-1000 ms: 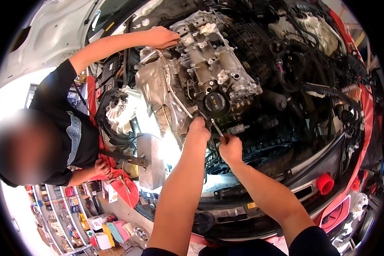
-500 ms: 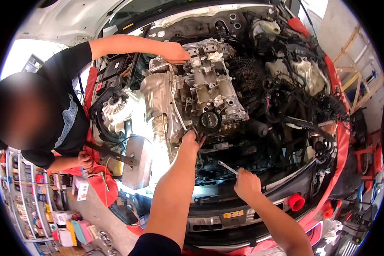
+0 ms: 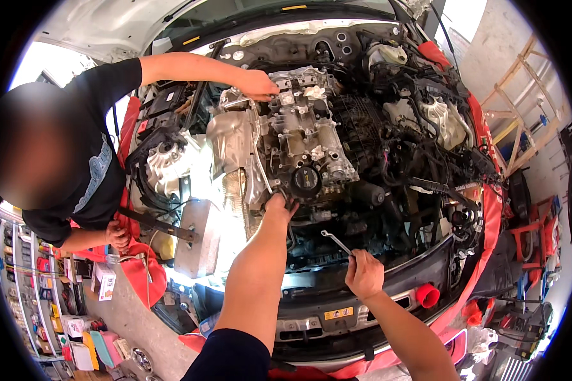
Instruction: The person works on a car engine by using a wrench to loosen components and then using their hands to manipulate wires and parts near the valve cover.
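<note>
My right hand [image 3: 365, 274] is closed on a steel ring wrench [image 3: 335, 241], held above the dark front of the engine bay. My left hand [image 3: 279, 206] reaches into the front of the exposed engine [image 3: 304, 132], just below the black oil filler cap [image 3: 305, 181]; its fingertips are mostly hidden, so whether it grips anything is unclear. A metal pipe [image 3: 261, 166] runs down toward that hand.
A co-worker [image 3: 89, 171] leans in from the left, one hand [image 3: 255, 86] on the engine top. Red covers [image 3: 143, 279] drape the car edges. A red funnel-like piece [image 3: 428, 294] sits at front right. A wooden frame [image 3: 518, 127] stands right, shelving [image 3: 19, 273] lower left.
My right hand and the wrench have pulled away rightward from below the cap. My left hand stays at the engine's front. The view has shifted, showing more of the windshield and right side.
</note>
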Demonstrator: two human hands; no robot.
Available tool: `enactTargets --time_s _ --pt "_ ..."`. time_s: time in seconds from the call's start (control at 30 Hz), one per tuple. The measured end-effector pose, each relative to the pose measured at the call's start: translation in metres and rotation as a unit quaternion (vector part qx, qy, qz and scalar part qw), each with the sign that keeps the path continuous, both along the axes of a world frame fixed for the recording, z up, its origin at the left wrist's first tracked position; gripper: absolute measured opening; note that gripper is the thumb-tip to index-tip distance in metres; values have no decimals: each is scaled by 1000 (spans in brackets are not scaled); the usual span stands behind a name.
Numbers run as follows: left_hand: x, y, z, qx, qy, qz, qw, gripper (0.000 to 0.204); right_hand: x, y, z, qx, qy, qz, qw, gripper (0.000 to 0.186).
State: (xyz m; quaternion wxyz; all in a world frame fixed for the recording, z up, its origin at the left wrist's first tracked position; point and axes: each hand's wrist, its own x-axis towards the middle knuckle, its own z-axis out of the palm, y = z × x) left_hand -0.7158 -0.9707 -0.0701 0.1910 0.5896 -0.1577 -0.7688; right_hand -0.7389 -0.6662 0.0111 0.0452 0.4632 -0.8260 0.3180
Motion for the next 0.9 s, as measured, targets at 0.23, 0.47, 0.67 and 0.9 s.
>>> enactTargets --time_s 0.23,0.47,0.67,0.9 --pt "-4 3 -1 10 -20 6 1000 12 -2 -2 -4 -6 -3 -10 1000 11" --pt "-8 -8 -20 19 -48 71 996 25 -2 -8 -3 -16 1 -3 1000 13" --pt "-9 5 5 -3 -61 61 996 16 -1 -7 -3 27 -22 -6 999 14" --pt "34 74 24 -420 -184 -202 865 55 0 -23 -23 188 -119 53 974 17"
